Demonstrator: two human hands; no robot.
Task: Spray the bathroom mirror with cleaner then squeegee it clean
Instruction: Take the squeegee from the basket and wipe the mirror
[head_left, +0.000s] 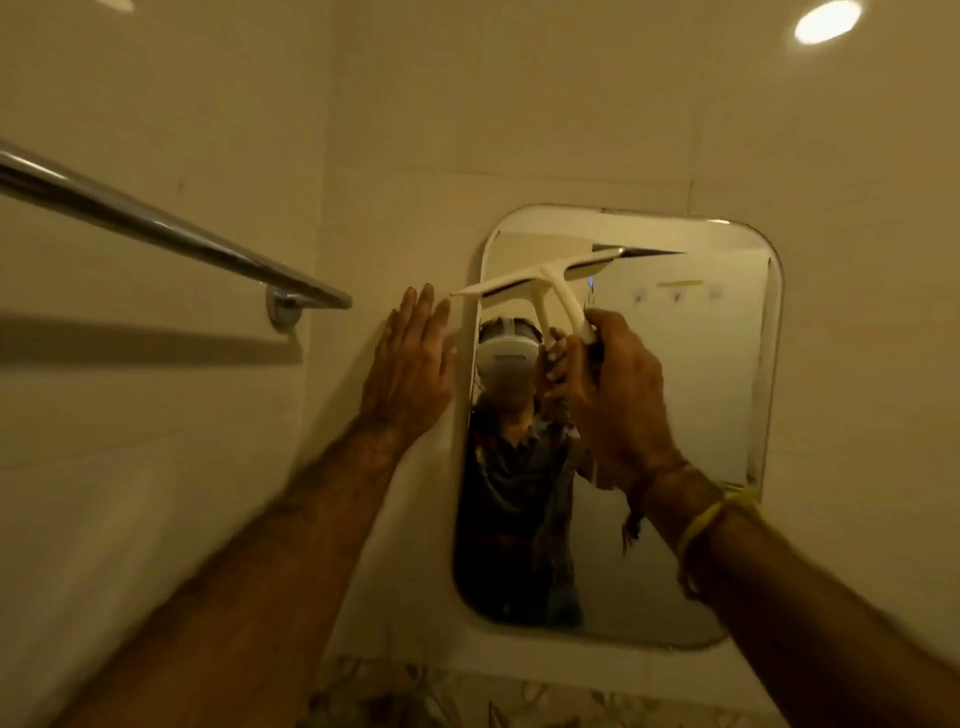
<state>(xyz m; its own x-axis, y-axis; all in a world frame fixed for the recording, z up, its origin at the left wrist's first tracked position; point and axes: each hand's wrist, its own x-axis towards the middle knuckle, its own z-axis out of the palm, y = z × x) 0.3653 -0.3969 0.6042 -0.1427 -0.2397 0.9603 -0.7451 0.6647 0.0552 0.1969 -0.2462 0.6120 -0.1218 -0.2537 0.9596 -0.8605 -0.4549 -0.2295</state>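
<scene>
The right hand (618, 395) is gripping the handle of a white squeegee (545, 283), its fingers wrapped tight around it. The blade is lying tilted across the upper left part of the mirror (691, 415), its left tip reaching past the mirror's edge over the wall (519, 130). The left hand (408, 364) is resting flat on the wall just beside the mirror, fingers straight and close together, holding nothing. A metal towel bar (156, 228) is hanging on the left.
</scene>
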